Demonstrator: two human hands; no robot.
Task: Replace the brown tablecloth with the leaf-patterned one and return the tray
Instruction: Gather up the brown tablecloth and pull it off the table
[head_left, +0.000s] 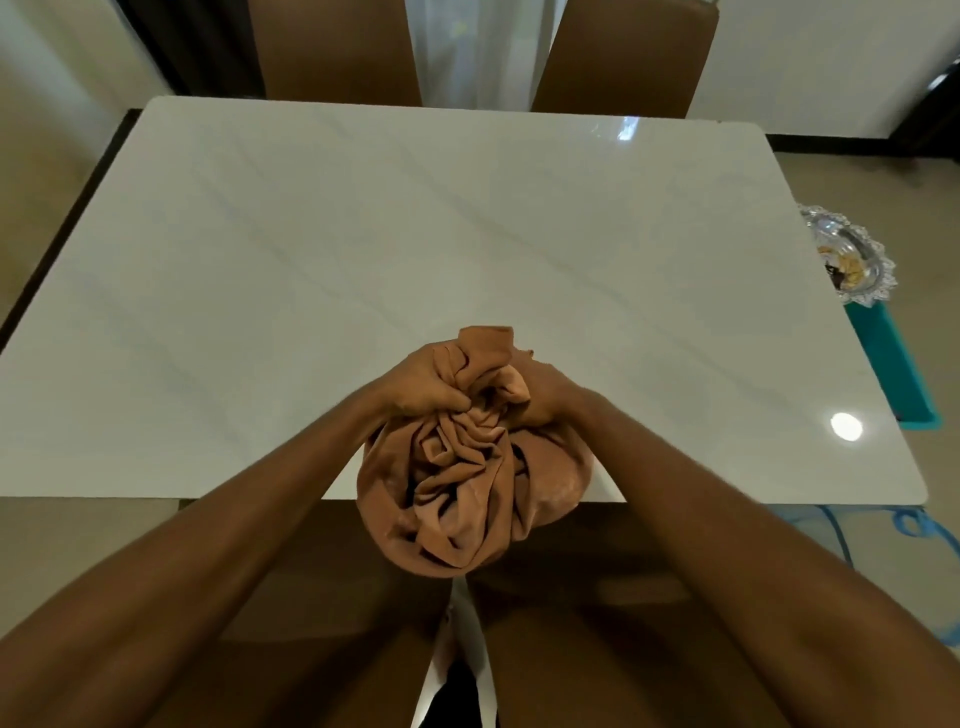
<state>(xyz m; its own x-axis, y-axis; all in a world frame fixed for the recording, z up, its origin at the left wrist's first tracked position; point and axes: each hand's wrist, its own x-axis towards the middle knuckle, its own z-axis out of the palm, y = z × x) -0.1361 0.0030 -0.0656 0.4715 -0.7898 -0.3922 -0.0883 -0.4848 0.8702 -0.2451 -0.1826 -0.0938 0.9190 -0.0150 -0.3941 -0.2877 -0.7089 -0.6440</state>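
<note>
Head view is showing the brown tablecloth (467, 483) bunched into a loose ball at the near edge of the bench (415, 208), partly resting on the top and partly hanging over the edge toward the person. Both hands are holding it from above. The left hand (426, 387) is clenching a fistful of folds, its grip curled tight into the fabric. The right hand (545, 400) is gripping the opposite side, though its fingers are mostly hiding in the cloth. Bundling it this way is probably stopping loose ends from trailing, so the whole cloth can go off in one lift.

With the cloth gathered off the white, glossy top, the removal step is looking nearly done. The leaf-patterned cloth is not showing anywhere.

The tray (852, 254), silver with a scalloped rim, is sitting off the bench at the right on a teal stand (893, 364), likely parked there to stay out of the way during the change. Two brown chairs (332, 52) are standing at the far side.
</note>
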